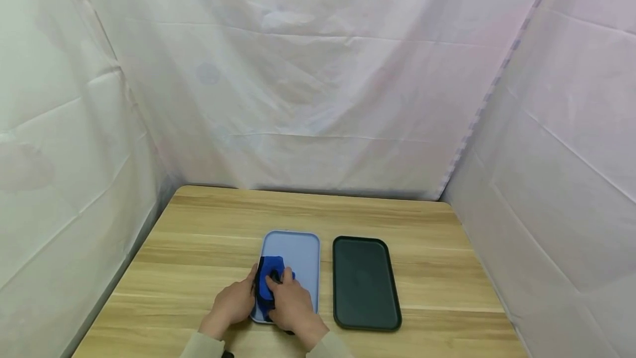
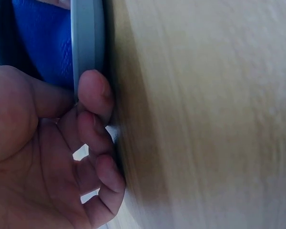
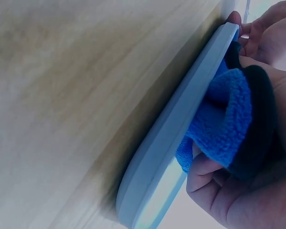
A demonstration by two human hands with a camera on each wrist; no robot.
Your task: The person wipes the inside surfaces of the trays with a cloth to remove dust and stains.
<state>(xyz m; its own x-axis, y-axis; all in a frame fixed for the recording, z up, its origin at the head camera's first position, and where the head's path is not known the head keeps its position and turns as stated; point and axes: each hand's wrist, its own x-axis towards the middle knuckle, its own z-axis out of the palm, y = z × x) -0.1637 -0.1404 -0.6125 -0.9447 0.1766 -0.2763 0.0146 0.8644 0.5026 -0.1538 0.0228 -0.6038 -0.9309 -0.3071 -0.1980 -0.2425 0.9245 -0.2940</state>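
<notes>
A light blue tray lies on the wooden table, and a blue cloth with black edging is bunched over its near left part. With my left hand I grip the tray's left rim; in the left wrist view the thumb lies inside the rim and the curled fingertips are outside it. My right hand holds the cloth against the tray. The right wrist view shows the fluffy blue cloth folded up between its fingers, hanging over the tray's rim.
To the right of the light blue tray a dark green tray lies flat on the table, a narrow gap between them. White fabric walls stand behind the table and on both sides.
</notes>
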